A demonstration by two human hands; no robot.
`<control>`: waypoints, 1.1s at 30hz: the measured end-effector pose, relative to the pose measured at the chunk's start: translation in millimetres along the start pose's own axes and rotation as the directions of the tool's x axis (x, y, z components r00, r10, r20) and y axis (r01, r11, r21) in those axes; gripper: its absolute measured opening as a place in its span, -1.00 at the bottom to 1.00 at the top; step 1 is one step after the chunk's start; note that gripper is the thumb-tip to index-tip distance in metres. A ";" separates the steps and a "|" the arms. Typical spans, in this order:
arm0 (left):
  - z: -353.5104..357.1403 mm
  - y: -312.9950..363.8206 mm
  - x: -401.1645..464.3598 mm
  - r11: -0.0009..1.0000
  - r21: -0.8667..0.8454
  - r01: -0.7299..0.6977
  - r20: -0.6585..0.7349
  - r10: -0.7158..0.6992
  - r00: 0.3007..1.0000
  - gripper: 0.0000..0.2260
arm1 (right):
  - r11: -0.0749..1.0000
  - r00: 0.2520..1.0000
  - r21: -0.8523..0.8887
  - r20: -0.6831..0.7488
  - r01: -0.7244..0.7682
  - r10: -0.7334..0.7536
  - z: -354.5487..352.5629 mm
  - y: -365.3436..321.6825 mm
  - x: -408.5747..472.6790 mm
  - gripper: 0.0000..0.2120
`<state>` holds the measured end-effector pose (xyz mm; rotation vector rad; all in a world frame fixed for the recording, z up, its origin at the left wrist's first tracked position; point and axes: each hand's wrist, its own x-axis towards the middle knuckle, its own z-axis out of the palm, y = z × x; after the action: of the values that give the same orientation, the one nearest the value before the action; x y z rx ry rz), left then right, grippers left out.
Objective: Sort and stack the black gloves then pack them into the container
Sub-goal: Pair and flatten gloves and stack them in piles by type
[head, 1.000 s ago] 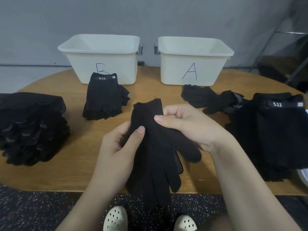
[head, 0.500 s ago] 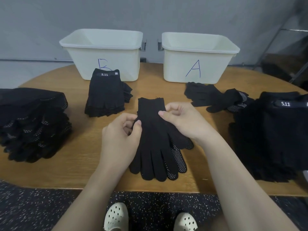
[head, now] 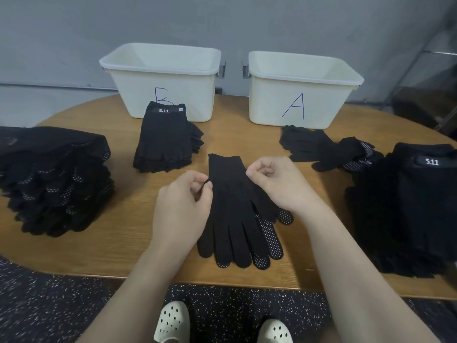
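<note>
— Pinching, both of them: your left hand nips the left edge of the glove pair between thumb and curled fingers, and your right hand curls at the right edge near the cuff, though whether it truly grips the cloth I cannot tell.

— And what lies under them?

— A round wooden table, with a dark speckled floor below and a grey wall behind. The pair lies flat between your hands, cuff away from you, fingers toward you, white grip dots showing on the lower glove.

— How do my arms sit?

— Both forearms reach in from below, wrists over the table's near edge, knuckles up.

— What's around?

— Beyond your left hand, a stack of fingerless gloves leans against bin B. Beyond your right, bin A with loose gloves before it. Far left, a heap of dotted gloves; far right, a dark pile marked 5.11. Your pale shoes show beneath.
</note>
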<state>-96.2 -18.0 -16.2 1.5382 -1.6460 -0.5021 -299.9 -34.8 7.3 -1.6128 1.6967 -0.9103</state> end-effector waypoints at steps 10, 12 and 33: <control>1.1 1.6 2.8 0.999 0.050 0.017 0.052 -0.020 0.998 -0.93 | 0.999 1.000 -0.048 -0.019 0.016 -0.017 -4.9 1.5 -3.6 -0.85; 1.3 1.8 3.3 0.997 0.080 0.025 0.056 -0.029 0.998 -0.93 | 0.997 1.000 -0.075 -0.022 0.017 -0.018 -3.4 4.2 -3.4 -0.84; 4.2 -3.6 2.6 0.976 0.216 -0.026 0.056 0.014 0.998 -0.92 | 0.986 0.999 -0.169 -0.042 0.000 -0.007 10.1 12.0 2.3 -0.85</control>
<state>-96.9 -22.1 -20.7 1.6758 -1.8051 -0.3646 -298.6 -37.6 -8.2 -1.7176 1.8441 -0.8267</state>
